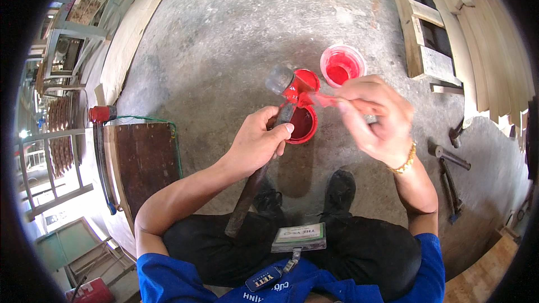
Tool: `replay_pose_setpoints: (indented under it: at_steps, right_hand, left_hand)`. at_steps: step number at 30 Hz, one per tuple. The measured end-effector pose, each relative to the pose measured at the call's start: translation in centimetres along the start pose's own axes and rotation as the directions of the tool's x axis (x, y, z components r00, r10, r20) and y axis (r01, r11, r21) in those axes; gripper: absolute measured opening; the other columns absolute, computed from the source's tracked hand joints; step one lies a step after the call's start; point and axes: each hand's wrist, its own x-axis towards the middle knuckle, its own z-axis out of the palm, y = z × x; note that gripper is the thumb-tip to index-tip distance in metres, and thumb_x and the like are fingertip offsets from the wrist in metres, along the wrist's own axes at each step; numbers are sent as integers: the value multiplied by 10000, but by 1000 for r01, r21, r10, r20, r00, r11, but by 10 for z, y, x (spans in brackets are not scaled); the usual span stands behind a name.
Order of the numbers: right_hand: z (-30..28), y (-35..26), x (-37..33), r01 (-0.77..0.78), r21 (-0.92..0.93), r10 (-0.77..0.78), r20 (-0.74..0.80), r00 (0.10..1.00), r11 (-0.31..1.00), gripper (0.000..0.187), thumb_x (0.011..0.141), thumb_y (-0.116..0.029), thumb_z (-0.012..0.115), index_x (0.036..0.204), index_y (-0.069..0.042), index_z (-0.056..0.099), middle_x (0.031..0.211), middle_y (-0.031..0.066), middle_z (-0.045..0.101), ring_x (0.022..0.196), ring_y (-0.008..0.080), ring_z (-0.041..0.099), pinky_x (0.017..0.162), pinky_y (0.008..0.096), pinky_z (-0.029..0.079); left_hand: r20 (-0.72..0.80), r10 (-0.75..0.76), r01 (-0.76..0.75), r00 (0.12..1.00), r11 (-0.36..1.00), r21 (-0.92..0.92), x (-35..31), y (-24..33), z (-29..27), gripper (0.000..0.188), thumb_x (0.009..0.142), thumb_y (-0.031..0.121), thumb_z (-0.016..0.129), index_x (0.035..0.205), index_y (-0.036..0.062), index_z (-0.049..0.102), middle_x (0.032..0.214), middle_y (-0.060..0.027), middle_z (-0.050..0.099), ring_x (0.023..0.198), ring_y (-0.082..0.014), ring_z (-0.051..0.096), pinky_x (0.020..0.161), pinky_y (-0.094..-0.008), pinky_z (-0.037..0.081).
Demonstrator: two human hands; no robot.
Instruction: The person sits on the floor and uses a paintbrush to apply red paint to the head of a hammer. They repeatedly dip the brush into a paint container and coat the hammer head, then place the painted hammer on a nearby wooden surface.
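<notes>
My left hand [259,139] is closed around the upper handle of a hammer [245,205], whose handle end slants down toward my left knee. The hammer's head is grey at its left end, with wet red paint around its middle. In my right hand [379,115] is a paintbrush [324,100], pinched between thumb and fingers and somewhat blurred, its red-coated end against the hammer head. Directly beneath, a red-rimmed can [314,127] of dark red paint stands on the floor. Just beyond the hands sits a pale plastic tub [361,59] with red paint inside.
At left, a red-headed hammer [102,114] rests against a brown wooden box [146,160]. Several dark hammers [452,157] lie on the concrete floor [241,28] at right. A wooden pallet [435,64] and stacked boards [494,50] line the right side. My shoes [340,191] are below the can.
</notes>
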Motion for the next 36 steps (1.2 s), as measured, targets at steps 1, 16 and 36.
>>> replay_pose_setpoints:
  at_steps: [1, 16, 36]
  right_hand:
    - [-5, 1, -1, -14, 2, 14, -50, 999, 1000, 146, 738, 38, 680, 854, 1, 600, 785, 101, 632, 653, 193, 622, 575, 287, 495]
    - [-7, 2, -16, 16, 96, -15, -8, 1000, 995, 152, 744, 48, 670, 873, 15, 598, 826, 133, 650, 721, 210, 647, 623, 278, 513]
    - [-14, 20, -10, 49, -121, -50, -12, 999, 991, 81, 791, 29, 625, 863, 18, 591, 816, 132, 645, 679, 183, 629, 593, 251, 490]
  left_hand:
    - [-3, -4, 4, 1000, 1000, 0, 0, 0, 0, 181, 896, 164, 549, 978, 4, 535, 775, -17, 547, 594, -73, 520, 517, -226, 398]
    - [15, -13, 15, 1000, 984, -179, 0, 1, 1, 161, 917, 167, 524, 958, 12, 523, 779, -30, 563, 587, -88, 523, 516, -236, 414]
    - [-46, 12, -22, 999, 977, -212, -1, -2, 0, 150, 909, 161, 531, 937, 16, 506, 747, -33, 547, 551, -91, 518, 486, -236, 405]
